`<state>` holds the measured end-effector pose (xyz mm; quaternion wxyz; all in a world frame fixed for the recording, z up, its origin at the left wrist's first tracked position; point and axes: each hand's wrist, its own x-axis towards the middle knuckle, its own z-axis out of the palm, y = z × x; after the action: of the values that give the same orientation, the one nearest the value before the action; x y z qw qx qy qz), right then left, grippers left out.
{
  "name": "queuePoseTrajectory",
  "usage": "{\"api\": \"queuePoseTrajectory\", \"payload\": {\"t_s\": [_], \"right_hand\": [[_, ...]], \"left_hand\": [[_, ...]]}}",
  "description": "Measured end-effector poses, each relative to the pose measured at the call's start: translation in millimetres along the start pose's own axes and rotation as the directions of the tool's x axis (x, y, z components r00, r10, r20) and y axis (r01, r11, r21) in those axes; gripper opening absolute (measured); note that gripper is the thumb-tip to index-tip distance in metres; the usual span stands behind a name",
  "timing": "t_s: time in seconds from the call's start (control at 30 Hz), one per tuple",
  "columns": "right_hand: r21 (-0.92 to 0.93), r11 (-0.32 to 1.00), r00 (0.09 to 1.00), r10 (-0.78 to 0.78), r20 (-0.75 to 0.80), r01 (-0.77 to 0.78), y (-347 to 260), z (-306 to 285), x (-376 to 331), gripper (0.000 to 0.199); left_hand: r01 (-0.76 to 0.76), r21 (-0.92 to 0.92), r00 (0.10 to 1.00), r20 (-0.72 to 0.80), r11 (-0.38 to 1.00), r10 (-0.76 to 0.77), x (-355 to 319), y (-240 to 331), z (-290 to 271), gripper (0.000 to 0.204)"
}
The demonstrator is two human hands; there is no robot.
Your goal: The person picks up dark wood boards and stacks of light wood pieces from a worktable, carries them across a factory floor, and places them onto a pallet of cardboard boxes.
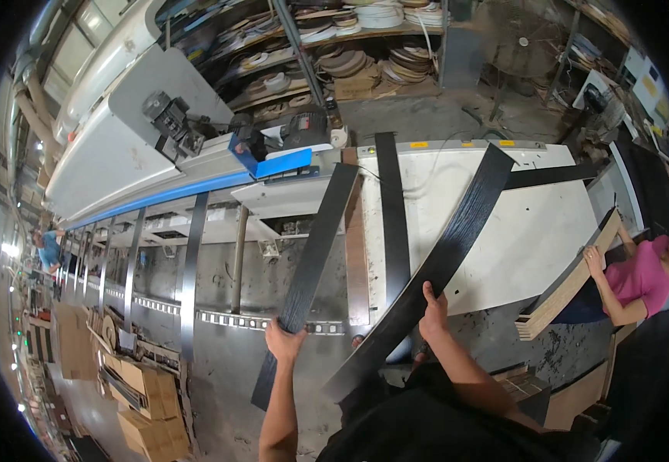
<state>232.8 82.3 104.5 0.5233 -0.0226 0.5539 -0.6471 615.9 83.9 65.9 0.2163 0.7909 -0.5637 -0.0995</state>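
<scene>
My left hand (284, 340) is closed round the lower part of a long black wood-grain board (319, 250), which slants away from me. In my right hand (434, 314), the thumb lies along the upper face of a second black board (457, 235); that hand's other fingers are mostly hidden. The right board tilts up to the right, with its lower end near my body. Between the two, a third black board (393, 208) lies on the white machine table (534, 246), beside a brown strip (357, 269). Another dark board (554, 177) lies across the table's far right part.
To the left runs a blue-edged machine (149, 196) with metal support bars (192, 269) and a motor (307, 127). Cardboard boxes (145, 389) stand at lower left. At right, a co-worker in a pink shirt (638, 281) holds light-edged boards (558, 296). Shelves (373, 35) hold coiled rolls behind.
</scene>
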Motion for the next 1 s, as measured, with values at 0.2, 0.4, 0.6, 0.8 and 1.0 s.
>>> {"api": "queuePoseTrajectory", "payload": {"t_s": [0.2,0.4,0.6,0.8,1.0], "right_hand": [[0.037,0.999,0.999,0.016,0.048,-0.018,20.5,-12.9,17.3,0.07],[0.19,0.979,0.995,0.053,0.089,-0.069,35.8,-26.6,14.9,0.038],[0.278,0.923,0.964,0.256,0.071,-0.265,23.5,-45.6,1.1,0.037],[0.263,0.945,0.978,0.168,0.124,-0.195,13.8,-58.5,0.9,0.038],[0.298,0.941,0.986,0.133,0.103,-0.158,-1.3,-68.5,-2.0,0.042]], "left_hand": [[0.037,-0.095,0.999,-0.003,0.995,-0.038,-61.6,56.3,-25.9,0.084],[-0.033,-0.175,0.996,-0.093,0.984,0.017,-99.0,77.5,-23.4,0.085],[-0.07,-0.261,0.996,-0.069,0.963,0.054,-126.5,91.9,-17.7,0.086],[-0.094,-0.267,0.996,-0.034,0.959,0.088,-150.0,98.1,-8.1,0.092],[-0.012,-0.304,0.985,0.159,0.953,0.063,-157.9,118.4,-7.2,0.094]]}}
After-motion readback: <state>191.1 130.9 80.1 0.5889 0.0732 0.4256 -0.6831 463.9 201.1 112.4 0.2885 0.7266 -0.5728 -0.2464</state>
